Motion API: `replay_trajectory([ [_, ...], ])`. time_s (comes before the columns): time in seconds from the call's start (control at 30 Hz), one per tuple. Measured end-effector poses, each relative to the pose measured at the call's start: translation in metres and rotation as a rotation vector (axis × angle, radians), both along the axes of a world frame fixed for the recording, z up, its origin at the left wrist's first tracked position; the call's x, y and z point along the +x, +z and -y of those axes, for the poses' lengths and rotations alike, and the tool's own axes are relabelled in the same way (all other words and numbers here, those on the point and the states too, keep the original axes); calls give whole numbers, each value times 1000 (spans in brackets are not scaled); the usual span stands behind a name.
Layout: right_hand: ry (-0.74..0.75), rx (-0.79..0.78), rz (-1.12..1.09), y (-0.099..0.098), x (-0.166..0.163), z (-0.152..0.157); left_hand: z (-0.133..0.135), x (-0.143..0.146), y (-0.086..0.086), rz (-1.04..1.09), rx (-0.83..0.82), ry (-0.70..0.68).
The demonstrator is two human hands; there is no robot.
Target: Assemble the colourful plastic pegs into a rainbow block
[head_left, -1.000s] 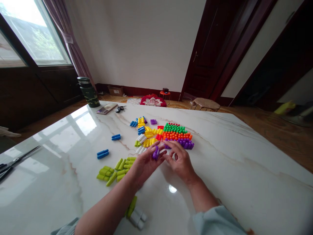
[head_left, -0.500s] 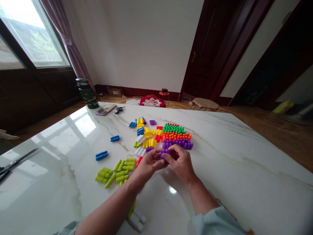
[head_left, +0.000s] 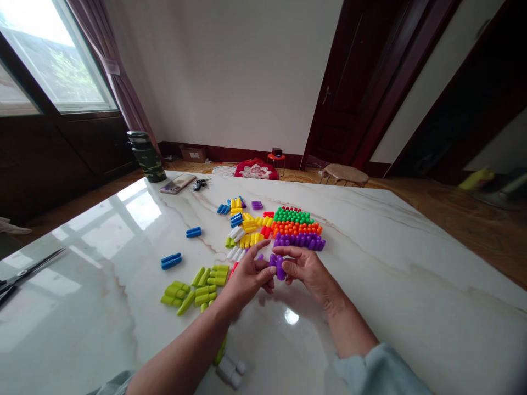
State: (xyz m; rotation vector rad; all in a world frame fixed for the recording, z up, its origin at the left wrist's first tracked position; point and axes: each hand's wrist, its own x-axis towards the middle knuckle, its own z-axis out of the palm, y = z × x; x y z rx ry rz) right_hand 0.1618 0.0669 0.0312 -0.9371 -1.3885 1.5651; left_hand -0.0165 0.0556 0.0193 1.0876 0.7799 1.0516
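Note:
Above the tabletop, small purple bullet-shaped plastic blocks stand upright between my hands. My right hand pinches them from the right with thumb and fingers. From the left, my left hand grips their side with its thumb, its forefinger stretched away and the other fingers curled. Just beyond my hands lies a row of joined purple blocks, backed by orange blocks and green blocks. White blocks and a partly hidden red block lie by my left hand.
Lime-green blocks are spread left of my left forearm, with blue blocks farther left. Yellow blocks lie mid-table. Scissors rest at the left edge; a camouflage flask, a phone and keys are at the back.
The purple blocks between my hands have turned from lying flat to upright. My left forefinger has lifted and spread, and my right hand has shifted slightly.

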Motion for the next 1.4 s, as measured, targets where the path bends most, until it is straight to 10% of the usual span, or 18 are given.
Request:
replay_trajectory([
  [0.3,66,-4,64,12,0,6,4,0,5,-99,-52,-67],
  [0.57,-693,360,873,-12,22,-12,4,3,5,-113,-101,-23],
  [0.93,-813,642,909,-13,14,-9,3,3,-4,-119,-112,-67],
  [1.4,-706,379,1253,-13,12,-12,3,3,-8,-142,-110,-85],
])
